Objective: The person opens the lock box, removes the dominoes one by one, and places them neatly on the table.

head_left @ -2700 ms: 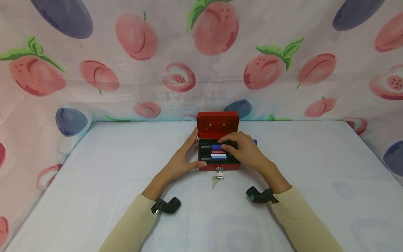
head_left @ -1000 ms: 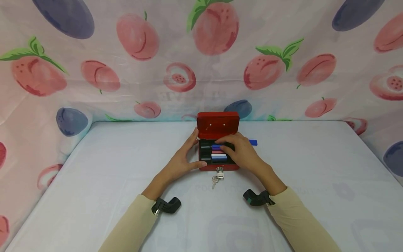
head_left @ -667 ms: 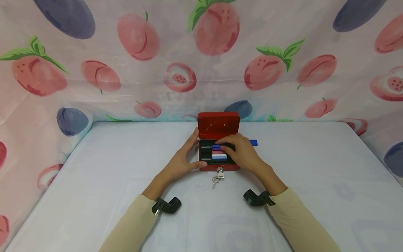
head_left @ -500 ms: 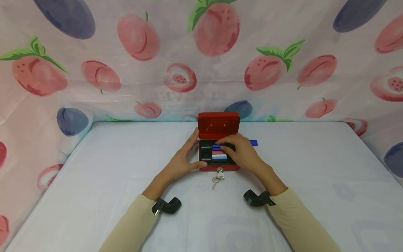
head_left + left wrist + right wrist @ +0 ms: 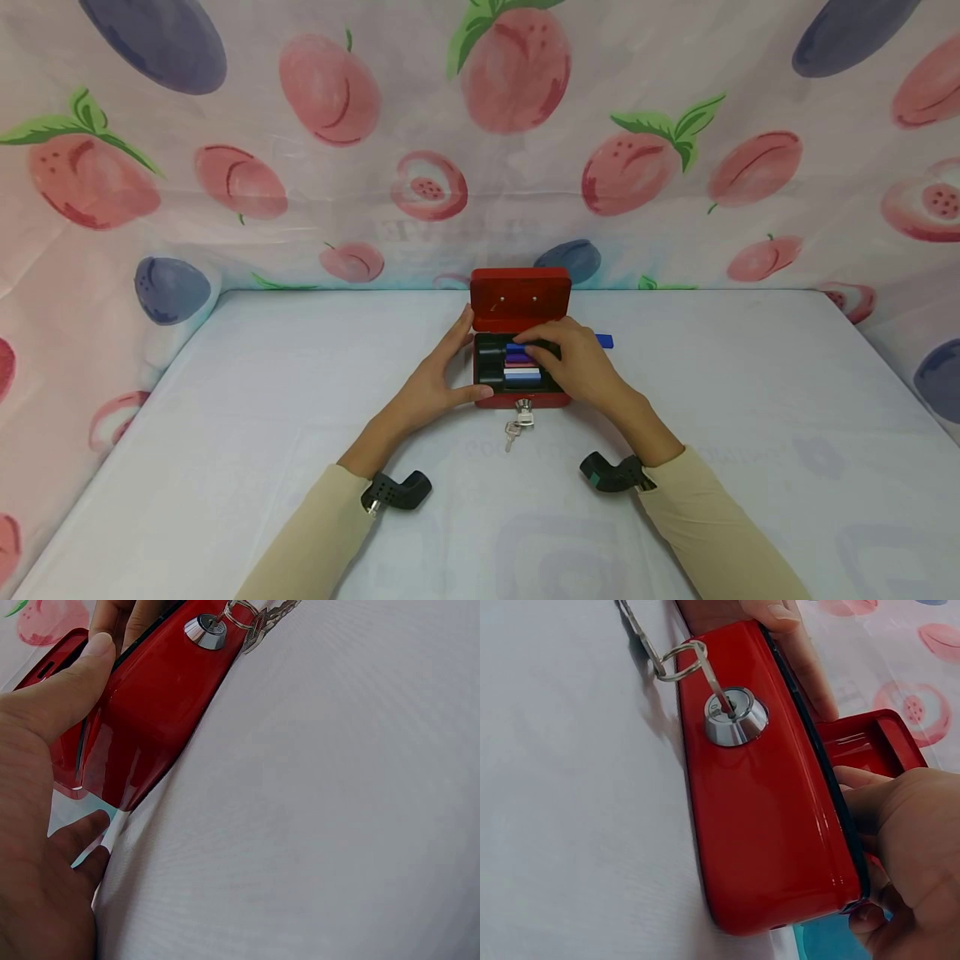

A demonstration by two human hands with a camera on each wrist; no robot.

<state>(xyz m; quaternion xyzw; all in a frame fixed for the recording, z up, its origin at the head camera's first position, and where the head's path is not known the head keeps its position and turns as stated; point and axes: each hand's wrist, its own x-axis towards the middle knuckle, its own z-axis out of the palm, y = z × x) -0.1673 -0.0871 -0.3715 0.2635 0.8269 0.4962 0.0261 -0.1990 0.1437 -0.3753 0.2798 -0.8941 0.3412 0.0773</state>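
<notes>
A small red cash box (image 5: 487, 400) stands with its lid (image 5: 517, 308) raised and a black tray (image 5: 489, 362) inside. Several coloured bar-like pieces lie stacked in rows in the tray: a purple one (image 5: 517, 359), a white one (image 5: 521, 371) and a light blue one (image 5: 522, 378) among them. My right hand (image 5: 581, 362) reaches in from the right, thumb and forefinger pinching the blue piece (image 5: 515, 348) at the back of the row. My left hand (image 5: 427, 383) spreads along the box's left side, its thumb on the front rim and its fingers straight.
A key stands in the lock (image 5: 735, 720) at the box's front, with a ring and a second key (image 5: 512, 432) hanging onto the white tabletop (image 5: 300, 417). Behind my right hand, a blue object (image 5: 604, 341) shows at the box's right. A fruit-patterned cloth (image 5: 420, 100) hangs behind.
Since the oldest frame my right hand has shifted slightly left, showing more of the blue object behind it. Over the last second both hands stay nearly still.
</notes>
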